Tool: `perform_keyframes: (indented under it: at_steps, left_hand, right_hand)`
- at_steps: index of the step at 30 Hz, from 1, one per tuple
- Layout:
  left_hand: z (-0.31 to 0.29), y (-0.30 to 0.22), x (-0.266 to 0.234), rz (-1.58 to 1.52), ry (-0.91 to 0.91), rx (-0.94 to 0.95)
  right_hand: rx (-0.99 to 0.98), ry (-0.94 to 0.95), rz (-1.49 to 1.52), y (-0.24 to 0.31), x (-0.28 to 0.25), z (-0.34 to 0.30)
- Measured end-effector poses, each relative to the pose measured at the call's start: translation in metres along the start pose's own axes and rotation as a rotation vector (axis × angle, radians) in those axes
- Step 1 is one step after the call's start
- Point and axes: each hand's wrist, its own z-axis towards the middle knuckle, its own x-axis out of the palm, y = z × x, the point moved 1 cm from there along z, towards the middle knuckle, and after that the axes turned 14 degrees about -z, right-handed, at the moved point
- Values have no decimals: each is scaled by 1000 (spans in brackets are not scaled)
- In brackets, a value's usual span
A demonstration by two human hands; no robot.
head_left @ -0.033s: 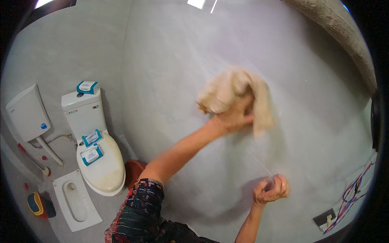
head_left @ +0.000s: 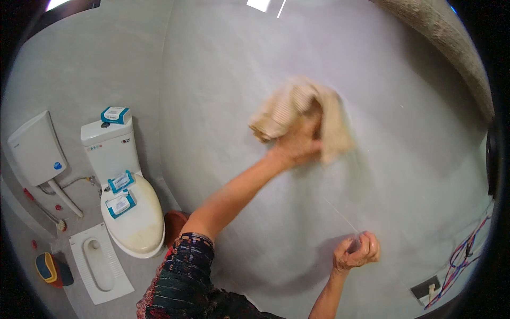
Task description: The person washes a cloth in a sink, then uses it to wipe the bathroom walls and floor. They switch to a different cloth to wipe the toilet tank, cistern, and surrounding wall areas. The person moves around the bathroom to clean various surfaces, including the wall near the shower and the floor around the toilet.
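Note:
My left hand (head_left: pixel 298 142), its arm stretched up from a dark patterned sleeve, is closed on a beige cloth (head_left: pixel 284 114). The cloth is bunched over the fingers, one end hanging down on the right, and lies against the grey wall (head_left: pixel 223 106). Motion smears the cloth and fingertips a little. Lower and to the right, my right hand (head_left: pixel 357 251) is held with its fingers curled into a loose fist beside the wall. Nothing shows in it.
At left stands a white toilet (head_left: pixel 135 218) with blue-and-white packs (head_left: pixel 121 203) on its lid and tank. Beside it are a squat pan (head_left: pixel 101 266), a wall cistern (head_left: pixel 37 149) and a small bin (head_left: pixel 53 270). Coloured wires (head_left: pixel 461 260) hang near a socket (head_left: pixel 425 288) at right.
My left hand and the cloth have shifted slightly left and up along the wall. My right hand has hardly moved.

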Motion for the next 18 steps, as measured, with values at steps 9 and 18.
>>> perform_keyframes:
  at_steps: [9, 18]
  left_hand:
    - [-13, 117, -130, 594, -412, -352]
    - [-17, 78, -86, 440, -413, -288]
  right_hand:
    - [-60, 17, -135, 13, -6, 11]
    - [-77, 34, -125, 15, -6, 20]
